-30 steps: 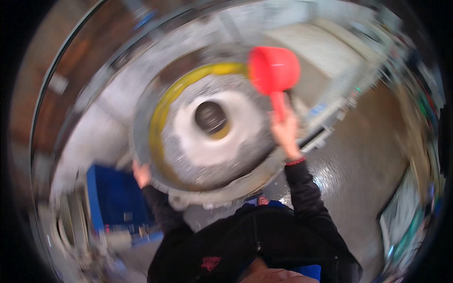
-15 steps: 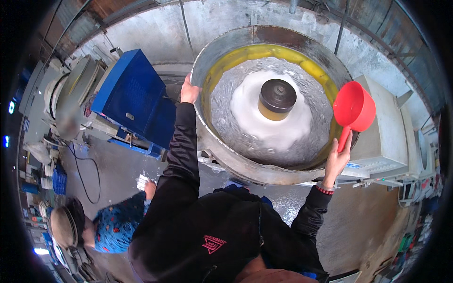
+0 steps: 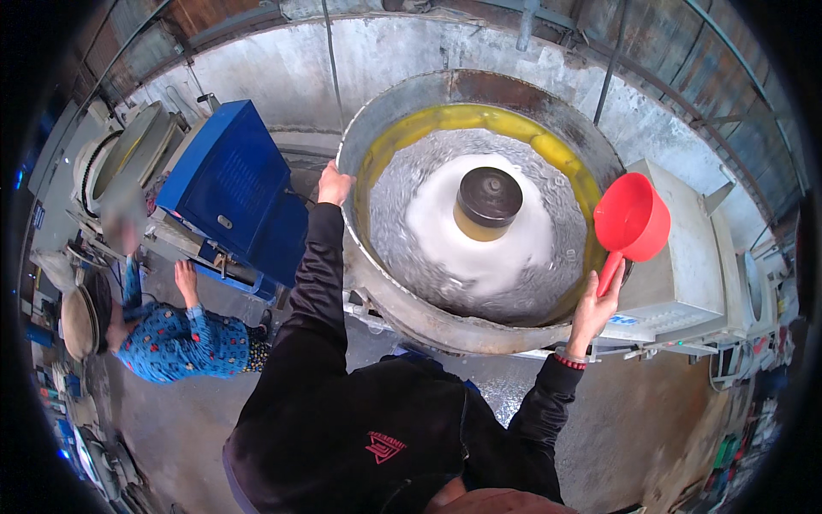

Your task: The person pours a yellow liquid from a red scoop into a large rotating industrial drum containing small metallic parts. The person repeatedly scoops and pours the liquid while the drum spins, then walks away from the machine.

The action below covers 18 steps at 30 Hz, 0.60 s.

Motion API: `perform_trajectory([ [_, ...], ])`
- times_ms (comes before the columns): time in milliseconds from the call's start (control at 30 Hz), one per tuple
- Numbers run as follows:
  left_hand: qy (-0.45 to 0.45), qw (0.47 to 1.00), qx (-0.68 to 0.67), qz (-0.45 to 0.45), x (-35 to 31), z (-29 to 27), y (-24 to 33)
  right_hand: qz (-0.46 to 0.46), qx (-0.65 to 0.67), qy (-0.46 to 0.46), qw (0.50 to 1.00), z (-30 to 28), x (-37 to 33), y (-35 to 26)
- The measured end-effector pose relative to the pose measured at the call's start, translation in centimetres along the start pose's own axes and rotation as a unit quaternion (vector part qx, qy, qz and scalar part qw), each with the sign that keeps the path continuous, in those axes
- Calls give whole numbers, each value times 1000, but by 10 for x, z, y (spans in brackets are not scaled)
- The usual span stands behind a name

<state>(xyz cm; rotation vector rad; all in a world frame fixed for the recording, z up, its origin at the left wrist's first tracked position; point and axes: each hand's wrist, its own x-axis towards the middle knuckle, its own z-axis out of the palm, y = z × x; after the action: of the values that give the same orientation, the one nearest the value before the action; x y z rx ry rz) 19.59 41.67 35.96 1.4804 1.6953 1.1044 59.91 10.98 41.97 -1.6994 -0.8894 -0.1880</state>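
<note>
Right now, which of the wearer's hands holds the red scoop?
The right hand, gripping the red scoop by its handle; the left hand touches the tub rim.

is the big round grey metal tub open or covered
Open: no lid lies over the big round grey metal tub, and white foam and a black-capped centre post show inside.

We stretch our left arm point(image 3: 318, 265) from the near side toward the far left, almost straight, and our left hand point(image 3: 334, 183) is bare, its fingers curled over in a grip. Our right arm point(image 3: 545, 401) slants far and to the right, and our bare right hand point(image 3: 593, 313) closes in a firm grasp, fingers toward the far side. Our hands sit well apart, the right one nearer than the left, with our torso point(image 3: 342, 428) near, between our arms.
</note>
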Motion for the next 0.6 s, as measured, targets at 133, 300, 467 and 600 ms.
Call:
perform_trajectory([
  [133, 3, 998, 57, 9, -2, -1, 3, 0, -12, -9, 1000, -1, -2, -4],
  [300, 1, 999, 52, 7, -7, -3, 9, -17, -45, -8, 999, 0, -3, -4],
  [467, 7, 997, 75, 8, -13, -4, 17, -29, -60, -4, 998, 0, -4, -4],
  [600, 8, 997, 80, 6, -16, -6, 19, -11, -74, -15, 997, -2, -6, -6],
])
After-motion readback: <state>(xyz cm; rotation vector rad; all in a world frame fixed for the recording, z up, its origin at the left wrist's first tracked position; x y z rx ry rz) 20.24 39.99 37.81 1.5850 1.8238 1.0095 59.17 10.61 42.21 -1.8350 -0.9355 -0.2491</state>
